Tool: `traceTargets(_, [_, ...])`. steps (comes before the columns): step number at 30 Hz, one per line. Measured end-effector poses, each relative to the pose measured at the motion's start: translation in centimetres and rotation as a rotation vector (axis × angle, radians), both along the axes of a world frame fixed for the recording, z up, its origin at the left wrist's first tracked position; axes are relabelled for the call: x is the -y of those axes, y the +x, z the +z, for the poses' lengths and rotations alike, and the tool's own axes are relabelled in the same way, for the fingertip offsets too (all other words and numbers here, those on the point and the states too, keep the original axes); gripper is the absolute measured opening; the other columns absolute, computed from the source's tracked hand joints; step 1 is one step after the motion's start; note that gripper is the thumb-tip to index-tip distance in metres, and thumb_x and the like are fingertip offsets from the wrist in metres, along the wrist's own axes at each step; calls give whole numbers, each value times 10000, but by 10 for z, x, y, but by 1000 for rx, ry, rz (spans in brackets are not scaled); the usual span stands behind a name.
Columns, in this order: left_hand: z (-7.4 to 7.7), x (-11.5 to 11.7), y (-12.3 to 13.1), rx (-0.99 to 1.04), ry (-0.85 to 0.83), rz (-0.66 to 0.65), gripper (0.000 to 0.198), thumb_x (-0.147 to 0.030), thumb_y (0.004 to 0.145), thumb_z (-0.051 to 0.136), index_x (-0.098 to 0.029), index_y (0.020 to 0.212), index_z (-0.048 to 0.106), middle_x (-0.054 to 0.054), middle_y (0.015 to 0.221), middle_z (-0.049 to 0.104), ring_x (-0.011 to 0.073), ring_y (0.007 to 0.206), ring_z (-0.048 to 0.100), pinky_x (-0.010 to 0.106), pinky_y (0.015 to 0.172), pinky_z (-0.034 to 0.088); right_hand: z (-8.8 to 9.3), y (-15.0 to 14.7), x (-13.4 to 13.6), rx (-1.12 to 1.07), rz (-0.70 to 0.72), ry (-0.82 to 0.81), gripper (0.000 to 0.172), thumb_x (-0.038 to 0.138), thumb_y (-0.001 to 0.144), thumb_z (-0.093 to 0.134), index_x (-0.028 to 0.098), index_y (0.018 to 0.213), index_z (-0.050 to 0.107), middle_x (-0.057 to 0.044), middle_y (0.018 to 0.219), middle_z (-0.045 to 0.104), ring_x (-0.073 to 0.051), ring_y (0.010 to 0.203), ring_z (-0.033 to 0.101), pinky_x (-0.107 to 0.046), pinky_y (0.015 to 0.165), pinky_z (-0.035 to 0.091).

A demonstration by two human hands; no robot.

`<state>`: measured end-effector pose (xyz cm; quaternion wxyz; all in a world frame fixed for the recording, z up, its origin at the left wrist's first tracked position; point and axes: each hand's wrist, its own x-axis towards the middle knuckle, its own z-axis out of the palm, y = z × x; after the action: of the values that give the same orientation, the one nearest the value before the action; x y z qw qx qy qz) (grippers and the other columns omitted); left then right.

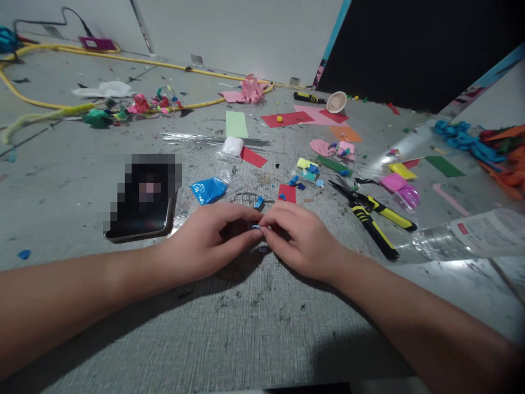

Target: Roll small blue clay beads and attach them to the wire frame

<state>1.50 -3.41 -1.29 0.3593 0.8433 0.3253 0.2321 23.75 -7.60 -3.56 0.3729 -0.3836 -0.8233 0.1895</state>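
Observation:
My left hand and my right hand meet fingertip to fingertip over the grey mat, both pinched on a tiny light-blue piece. What the piece is made of I cannot make out. Just beyond the fingers lie a thin wire shape, a blue foil bag and a small red paper square. Both forearms rest low across the near part of the surface.
A phone lies left of my hands. Yellow-handled pliers and a clear plastic bag lie to the right. Coloured paper scraps, a bundle of thin wires and a yellow cable are scattered further back.

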Motion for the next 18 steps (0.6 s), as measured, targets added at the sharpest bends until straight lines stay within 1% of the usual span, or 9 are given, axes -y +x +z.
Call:
traceTargets(2, [-1,0,0,37,-40,-21,226,-300,988,676,-173,1123,805,25,937,834,168,790,749,267,702,553,1,-1,2,9,16,-7,149,149,1042,573,145,929,671,-53,871,639,-173,813,592,-304,745,470])
traceTargets(5, [-3,1,-1,96,-65,9,165,-284,984,691,-189,1025,820,18,939,850,168,845,768,264,774,571,3,-2,4,23,10,-1,158,153,1045,564,148,940,682,-54,869,643,-178,807,593,-312,733,469])
traceTargets(7, [-5,0,-1,91,-76,57,162,-284,984,687,-187,964,816,21,906,845,170,818,761,267,753,567,4,-2,5,-33,-81,21,144,160,1042,577,171,937,675,-37,848,639,-173,791,587,-314,730,463])
traceTargets(10, [-5,0,-2,34,-69,90,179,-296,979,669,-177,926,791,33,863,825,179,760,745,280,692,555,2,0,5,-307,-309,10,142,210,1067,568,211,939,630,12,786,584,-149,715,546,-304,693,445])
traceTargets(11, [-4,0,-2,10,-48,79,188,-300,983,656,-176,925,784,36,857,819,183,753,743,285,683,550,1,1,4,-406,-346,-15,167,239,1087,538,222,935,605,28,761,548,-142,677,516,-302,667,432])
traceTargets(13, [-3,1,-2,-36,29,48,197,-303,993,637,-176,943,779,39,856,812,191,756,741,294,682,541,-1,2,3,-478,-336,-57,235,280,1115,485,234,899,565,41,732,505,-138,645,487,-304,642,415])
traceTargets(14, [-2,1,-1,-58,75,36,195,-298,995,632,-175,957,780,39,860,810,193,761,741,295,684,536,-2,2,2,-457,-314,-68,248,288,1118,480,234,890,562,40,730,516,-138,649,500,-306,646,419])
traceTargets(16, [-2,0,-1,-85,158,21,189,-275,995,628,-171,982,785,41,872,810,195,776,743,295,694,531,-2,0,1,-360,-280,-73,223,274,1101,521,225,897,594,26,757,585,-139,686,557,-306,670,441])
traceTargets(18, [-4,-1,-1,-90,209,1,195,-245,995,623,-163,998,799,50,900,818,197,800,751,297,714,536,-1,-2,2,-271,-263,-62,151,227,1060,595,214,917,644,8,806,659,-140,732,609,-298,688,466])
